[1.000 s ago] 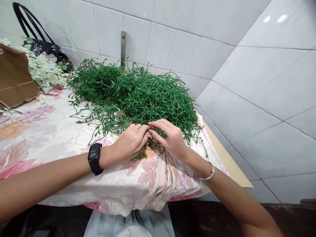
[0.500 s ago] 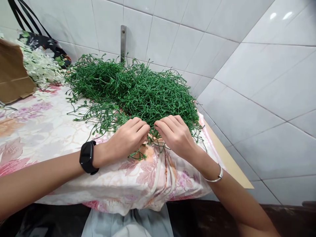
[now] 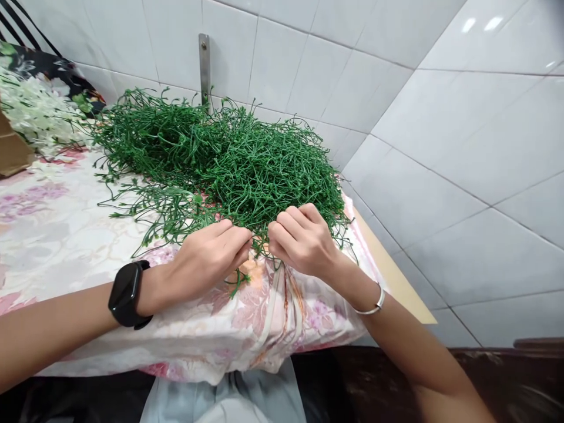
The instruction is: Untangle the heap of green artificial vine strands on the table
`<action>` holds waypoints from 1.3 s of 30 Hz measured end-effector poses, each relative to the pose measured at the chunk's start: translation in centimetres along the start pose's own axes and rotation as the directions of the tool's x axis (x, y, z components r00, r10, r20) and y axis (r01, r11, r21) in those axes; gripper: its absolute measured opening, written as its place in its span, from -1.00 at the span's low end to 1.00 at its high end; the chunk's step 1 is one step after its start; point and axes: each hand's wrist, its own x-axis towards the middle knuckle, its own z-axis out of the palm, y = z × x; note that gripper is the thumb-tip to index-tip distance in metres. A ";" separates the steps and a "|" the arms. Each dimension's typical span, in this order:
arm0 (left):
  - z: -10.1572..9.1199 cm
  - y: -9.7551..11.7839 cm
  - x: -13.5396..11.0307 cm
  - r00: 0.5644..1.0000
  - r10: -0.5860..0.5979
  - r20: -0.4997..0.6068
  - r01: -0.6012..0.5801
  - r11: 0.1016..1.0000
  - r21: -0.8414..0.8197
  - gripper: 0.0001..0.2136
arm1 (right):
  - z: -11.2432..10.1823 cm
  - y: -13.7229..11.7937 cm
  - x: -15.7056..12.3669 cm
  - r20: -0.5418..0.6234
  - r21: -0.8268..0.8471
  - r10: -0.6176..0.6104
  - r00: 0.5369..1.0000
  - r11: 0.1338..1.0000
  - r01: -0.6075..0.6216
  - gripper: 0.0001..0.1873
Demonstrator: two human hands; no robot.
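At the near edge of the table point(image 3: 396, 276), your two hands sit close together over the front fringe of a big heap of green sprigs point(image 3: 220, 158). Your left hand point(image 3: 205, 261) has its fingers curled in and pinched on a few thin green stems; one short stem hangs out below the palm, over the cloth. Your right hand point(image 3: 304, 241) is curled the same way, knuckles up, fingertips pressed into the strands just beside the left hand's fingertips. Both hands are closed narrow on the sprigs; how many strands each one grips is hidden by the fingers.

The heap lies on a flowered tablecloth point(image 3: 53, 229) and runs from your hands back to the tiled wall point(image 3: 308, 64), where a metal bracket point(image 3: 204, 64) stands upright behind it. Loose sprigs trail out to the left of the heap across the cloth.

A black watch point(image 3: 127, 294) is on your left wrist and a thin silver bangle point(image 3: 374, 302) on your right. At the far left, a bunch of white flowers point(image 3: 37, 114) lies touching the heap's edge, with a dark patterned bag point(image 3: 48, 67) behind it and a corner of brown cardboard point(image 3: 11, 153) in front.
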 end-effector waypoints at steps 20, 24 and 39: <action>-0.3 0.4 0.9 0.998 -0.026 -0.057 0.024 0.999 -0.044 -0.78 | 0.2 -0.4 0.5 -0.053 0.012 0.156 0.986 0.988 -0.156 -0.74; -1.0 0.3 -0.2 0.995 0.018 -0.094 -0.025 0.997 -0.077 -0.81 | 0.0 4.4 -1.5 -0.203 0.081 0.434 0.878 0.901 -0.427 -0.67; -1.0 -2.5 0.2 0.899 -0.433 0.060 0.413 0.796 -0.442 -0.81 | 0.9 3.9 -1.8 0.254 0.487 0.546 0.798 0.641 -0.593 -0.79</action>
